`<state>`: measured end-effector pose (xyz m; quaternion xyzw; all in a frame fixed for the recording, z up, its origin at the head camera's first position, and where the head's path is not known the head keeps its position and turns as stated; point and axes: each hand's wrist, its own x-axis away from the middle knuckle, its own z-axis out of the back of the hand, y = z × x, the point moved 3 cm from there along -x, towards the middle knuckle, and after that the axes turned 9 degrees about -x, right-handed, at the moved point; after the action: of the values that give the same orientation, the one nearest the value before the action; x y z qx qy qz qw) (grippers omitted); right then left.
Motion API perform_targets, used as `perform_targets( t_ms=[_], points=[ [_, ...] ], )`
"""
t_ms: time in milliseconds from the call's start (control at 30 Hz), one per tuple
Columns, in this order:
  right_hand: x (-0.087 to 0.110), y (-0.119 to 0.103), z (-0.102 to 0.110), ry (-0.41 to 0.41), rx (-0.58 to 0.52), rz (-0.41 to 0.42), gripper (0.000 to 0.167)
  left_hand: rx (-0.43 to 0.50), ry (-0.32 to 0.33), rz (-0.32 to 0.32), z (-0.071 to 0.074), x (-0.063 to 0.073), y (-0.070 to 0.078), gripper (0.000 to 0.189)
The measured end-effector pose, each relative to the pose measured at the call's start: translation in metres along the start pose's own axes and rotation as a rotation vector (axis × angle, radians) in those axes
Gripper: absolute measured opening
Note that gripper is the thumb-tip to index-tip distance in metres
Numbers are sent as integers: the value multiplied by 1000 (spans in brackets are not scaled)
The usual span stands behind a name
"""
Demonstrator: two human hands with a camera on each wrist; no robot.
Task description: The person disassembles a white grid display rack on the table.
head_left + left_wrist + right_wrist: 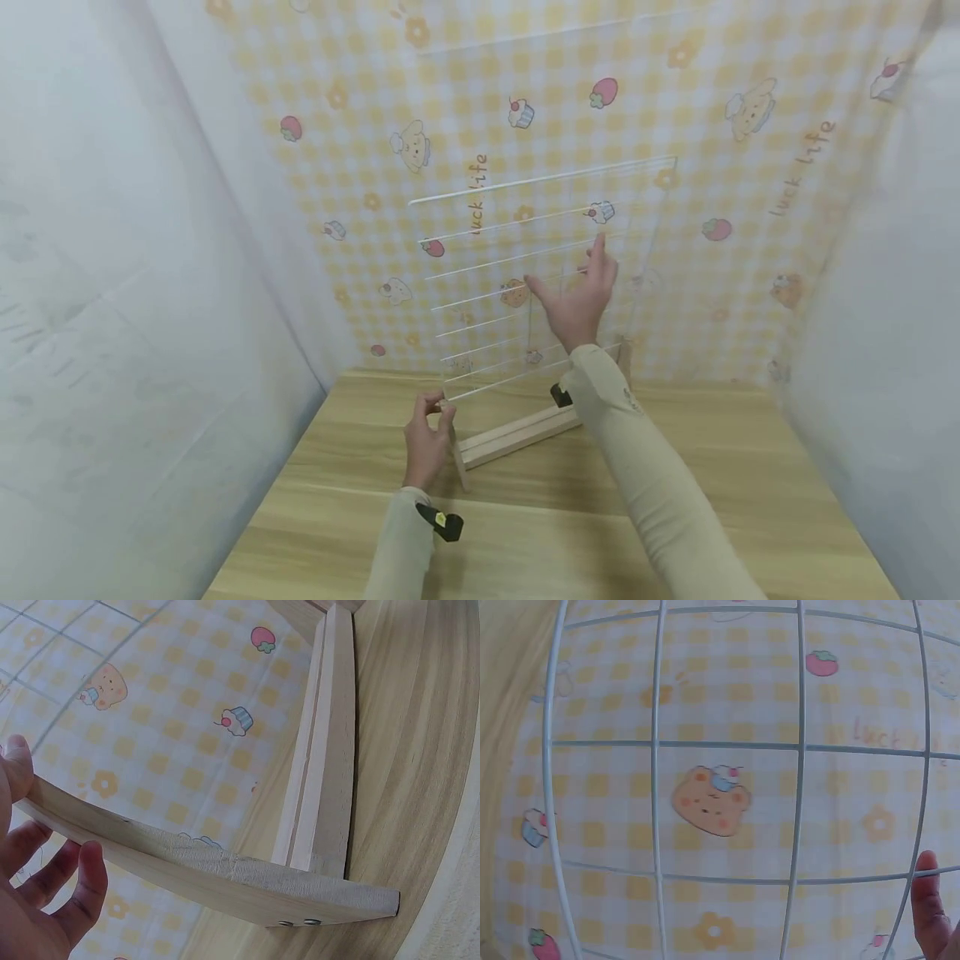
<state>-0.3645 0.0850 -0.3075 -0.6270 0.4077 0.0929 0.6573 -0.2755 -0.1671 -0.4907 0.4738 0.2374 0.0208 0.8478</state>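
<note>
A white wire grid panel (480, 190) stands tilted up above a pale wooden stand. The stand has a grooved crossbar (517, 439) between a near end piece (225, 870) and a far end piece (625, 357). My left hand (426, 446) pinches the raised end of the near piece, close to the grid's lower corner, with thumb on one side and fingers on the other. Higher up, my right hand (579, 304) is at the middle of the grid, thumb and index finger spread. In the right wrist view, one fingertip (927, 862) touches a wire crossing.
Behind the grid hangs a yellow checked cloth (360, 75) with cartoon prints. White sheets (112, 250) close off both sides. Two screw heads (309, 922) show on the near end piece. The stand sits on a wood-grain tabletop (525, 542).
</note>
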Motion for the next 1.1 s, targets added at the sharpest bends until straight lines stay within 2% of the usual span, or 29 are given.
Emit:
perform_targets(
  t_ms=[167,300,433,600,767,900,1100],
  points=[
    [-11,-17,6,7,-12,20,115,-4,-4,2,0,-1,1,27],
    [-18,-27,14,-27,7,27,114,-5,-6,32,2,-1,1,27],
    [-22,-33,27,-79,35,-16,114,8,-24,61,3,0,0,28],
    [-22,-34,50,-132,76,-50,113,9,-47,57,1,2,0,28],
    [-15,-24,78,-199,157,-55,112,6,-100,27,1,-1,-3,28],
    [-3,-11,100,-288,204,-78,113,64,-152,-3,4,-6,-8,26],
    [15,16,125,-407,353,-130,116,225,-214,69,4,-12,-20,34]
  ],
)
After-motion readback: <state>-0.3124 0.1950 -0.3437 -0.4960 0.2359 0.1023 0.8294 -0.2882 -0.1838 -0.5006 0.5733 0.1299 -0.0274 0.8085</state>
